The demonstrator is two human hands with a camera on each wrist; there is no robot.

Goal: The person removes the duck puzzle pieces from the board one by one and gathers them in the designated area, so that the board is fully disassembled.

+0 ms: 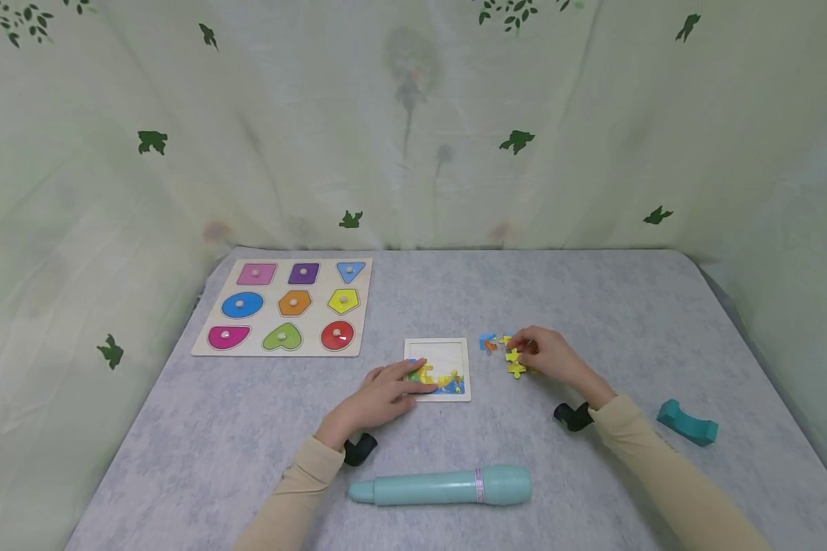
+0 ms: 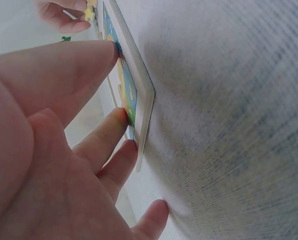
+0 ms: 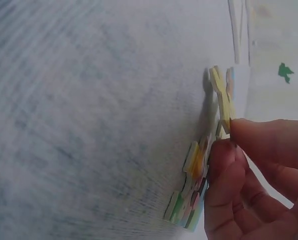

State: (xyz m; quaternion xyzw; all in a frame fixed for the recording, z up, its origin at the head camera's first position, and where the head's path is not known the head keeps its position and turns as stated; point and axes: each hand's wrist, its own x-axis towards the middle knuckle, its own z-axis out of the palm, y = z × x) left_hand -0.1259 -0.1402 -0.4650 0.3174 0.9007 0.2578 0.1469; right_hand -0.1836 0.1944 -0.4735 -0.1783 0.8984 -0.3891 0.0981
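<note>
A small white-framed jigsaw tray (image 1: 469,371) lies mid-table, its lower part filled with blue, yellow and green pieces (image 1: 448,385). My left hand (image 1: 380,394) rests over its left side; in the left wrist view the thumb and fingertips touch the pieces and the frame edge, fingers fairly straight. To the right of the tray, my right hand (image 1: 551,358) pinches a yellow puzzle piece (image 3: 220,97) between thumb and fingers, tilted just above the table. Loose puzzle pieces (image 3: 191,175) lie beside and partly beneath that hand; blue and orange ones (image 1: 487,343) show in the head view.
A wooden shape board (image 1: 324,347) with knobbed coloured shapes lies at the back left. Along the front lies a light-teal microphone-shaped tube (image 1: 427,488). A teal curved block (image 1: 688,423) sits near the right edge. Curtains with leaf prints (image 1: 413,176) enclose the table.
</note>
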